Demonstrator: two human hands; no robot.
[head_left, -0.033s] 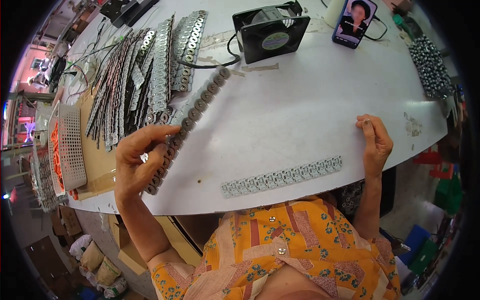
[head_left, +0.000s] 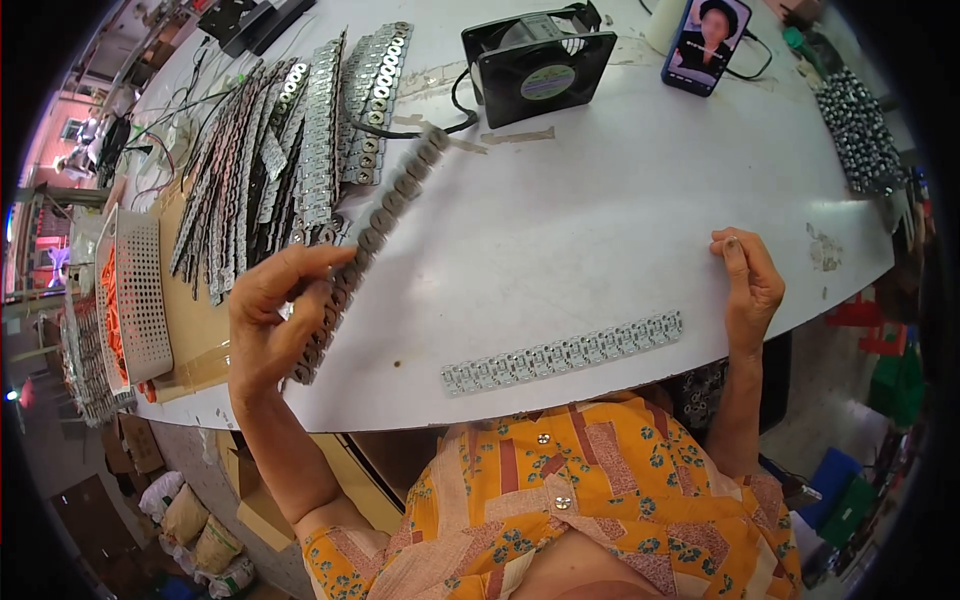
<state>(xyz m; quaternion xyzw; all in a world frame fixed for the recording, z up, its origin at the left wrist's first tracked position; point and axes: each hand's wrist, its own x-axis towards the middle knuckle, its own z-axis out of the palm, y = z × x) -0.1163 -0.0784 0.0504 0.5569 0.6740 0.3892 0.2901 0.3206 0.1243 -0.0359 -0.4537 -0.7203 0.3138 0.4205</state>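
Observation:
My left hand is closed in a pinch on a long strip of round metal discs. The strip slants up to the right beyond my fingers and looks slightly blurred. My right hand rests by the table's right side with fingers curled and thumb pressed against them; whether anything small is inside is hidden. Between my hands, near the front edge, lies a flat silvery strip of small linked circuit boards, touched by neither hand.
Many similar strips lie fanned out on cardboard at the far left. A white perforated basket with orange pieces stands left of my left hand. A black fan, a propped phone and a bundle of dark, shiny pieces sit farther back.
The strip in my left hand has shifted slightly to the left, its far end swinging left. My right hand and the strip on the table stay put.

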